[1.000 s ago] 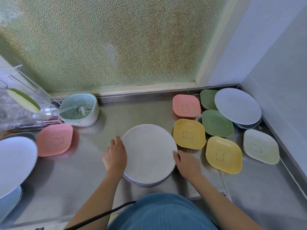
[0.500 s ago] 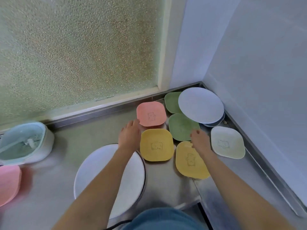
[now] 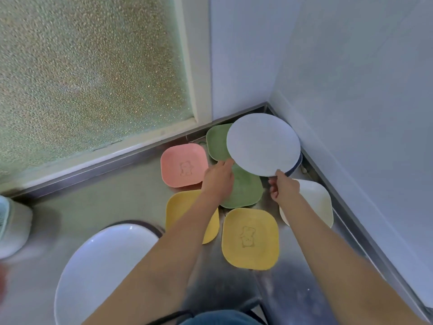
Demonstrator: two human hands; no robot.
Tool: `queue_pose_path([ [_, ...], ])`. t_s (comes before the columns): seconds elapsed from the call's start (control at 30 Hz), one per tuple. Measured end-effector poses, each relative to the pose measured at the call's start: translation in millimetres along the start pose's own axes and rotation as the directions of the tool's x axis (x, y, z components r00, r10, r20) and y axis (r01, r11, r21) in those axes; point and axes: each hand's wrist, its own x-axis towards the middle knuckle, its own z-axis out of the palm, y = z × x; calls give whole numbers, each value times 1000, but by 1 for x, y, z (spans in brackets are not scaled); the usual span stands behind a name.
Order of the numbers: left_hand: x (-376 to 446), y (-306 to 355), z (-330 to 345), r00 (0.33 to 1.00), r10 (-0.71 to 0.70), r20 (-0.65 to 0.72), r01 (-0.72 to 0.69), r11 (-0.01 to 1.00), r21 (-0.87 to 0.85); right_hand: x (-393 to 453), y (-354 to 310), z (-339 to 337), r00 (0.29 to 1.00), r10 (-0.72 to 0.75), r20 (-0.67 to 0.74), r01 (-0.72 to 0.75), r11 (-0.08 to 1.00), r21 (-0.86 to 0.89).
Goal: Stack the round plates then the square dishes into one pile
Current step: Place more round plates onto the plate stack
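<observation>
A round white plate [image 3: 263, 144] lies in the far right corner over a darker round plate [image 3: 298, 165]. My left hand [image 3: 218, 180] grips its lower left rim and my right hand [image 3: 284, 187] pinches its near rim, thumb on top. The pile of round plates [image 3: 100, 266] sits near left, partly under my left forearm. Square dishes lie around: pink [image 3: 184, 165], two green [image 3: 216, 141] [image 3: 247, 192], two yellow [image 3: 178, 208] [image 3: 250, 238], and cream [image 3: 315, 200].
The steel counter [image 3: 112, 198] ends at a frosted window behind and grey walls [image 3: 351, 113] at the right. A mint and white container [image 3: 14, 227] stands at the left edge. A blurred pink dish [image 3: 2, 277] shows at the far left.
Both hands left the pile of round plates and reached right and back to the corner plate. My head turned right, so the pile now sits at lower left.
</observation>
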Motion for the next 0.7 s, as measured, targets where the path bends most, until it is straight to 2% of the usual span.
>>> queue_pose_path([
  [0.17,2,4,9,999,-11,36,14,998,-64,-7,-1,16,992,11,128,-18,998,56],
  [0.27,-1,1,6,994,-113,2,111,979,-171,-14,0,18,985,-73,158,69,997,25],
  [0.37,-7,-10,-4,968,-247,-47,217,916,-336,-27,10,14,972,-111,207,104,994,45],
  [0.53,-28,-44,-29,874,-483,-59,369,737,-567,-62,46,4,917,-162,364,182,983,-20],
  [0.6,-43,-60,-41,825,-563,-52,407,656,-635,-77,59,1,863,-165,477,213,976,-48],
  [0.7,-65,-88,-60,741,-668,-60,496,606,-622,-99,75,-1,770,-121,627,275,949,-155],
])
